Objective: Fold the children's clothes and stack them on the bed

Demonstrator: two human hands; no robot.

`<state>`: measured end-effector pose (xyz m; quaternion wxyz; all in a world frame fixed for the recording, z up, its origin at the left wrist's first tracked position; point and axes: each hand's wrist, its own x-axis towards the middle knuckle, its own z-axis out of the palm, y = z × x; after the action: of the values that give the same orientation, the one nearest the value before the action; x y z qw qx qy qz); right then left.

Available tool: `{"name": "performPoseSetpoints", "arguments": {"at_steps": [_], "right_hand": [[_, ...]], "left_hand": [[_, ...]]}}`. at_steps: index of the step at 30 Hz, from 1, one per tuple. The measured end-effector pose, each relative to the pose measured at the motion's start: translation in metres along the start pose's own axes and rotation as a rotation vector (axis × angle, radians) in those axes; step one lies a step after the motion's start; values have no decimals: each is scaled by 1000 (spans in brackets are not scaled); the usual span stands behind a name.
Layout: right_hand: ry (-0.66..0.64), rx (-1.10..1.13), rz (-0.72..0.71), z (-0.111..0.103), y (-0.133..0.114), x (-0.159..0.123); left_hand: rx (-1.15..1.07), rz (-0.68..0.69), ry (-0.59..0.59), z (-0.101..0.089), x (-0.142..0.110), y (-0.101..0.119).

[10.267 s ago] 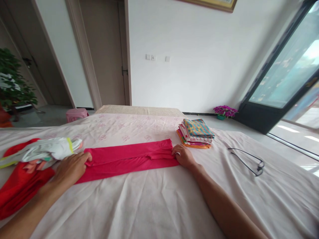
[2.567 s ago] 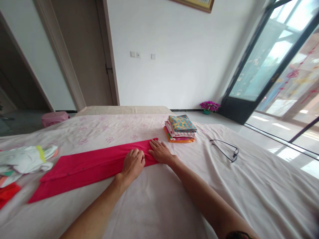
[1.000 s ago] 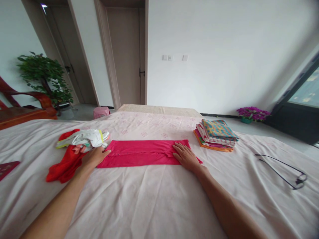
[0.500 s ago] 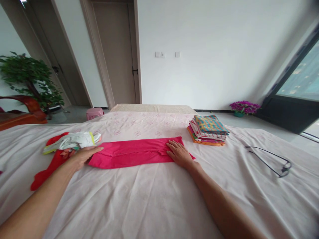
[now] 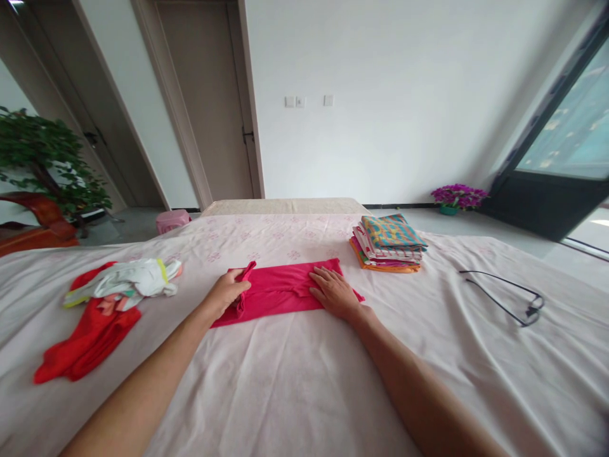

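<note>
Cloth (image 5: 278, 293) of vivid pinkish red is lying on the pale sheet (image 5: 266, 393) as a flat strip, a crease running lengthwise, its left end curling up in layers. The left hand (image 5: 224, 294) is gripping that raised end; the right hand (image 5: 335, 293), open, is resting flat near the other.

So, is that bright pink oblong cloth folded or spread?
Partly folded: the cloth has its left end turned up in the left hand; the rest lies fairly flat.

soft daylight from the glass door (image 5: 566, 136) at right, wide-angle edge distortion
</note>
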<state>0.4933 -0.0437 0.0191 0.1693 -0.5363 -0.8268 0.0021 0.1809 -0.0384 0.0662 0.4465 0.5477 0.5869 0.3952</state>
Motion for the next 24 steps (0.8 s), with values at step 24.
{"name": "performPoseSetpoints", "arguments": {"at_steps": [24], "right_hand": [[16,12,-7,0,0,0]], "left_hand": [[323,79,191,76,31,-8]]}}
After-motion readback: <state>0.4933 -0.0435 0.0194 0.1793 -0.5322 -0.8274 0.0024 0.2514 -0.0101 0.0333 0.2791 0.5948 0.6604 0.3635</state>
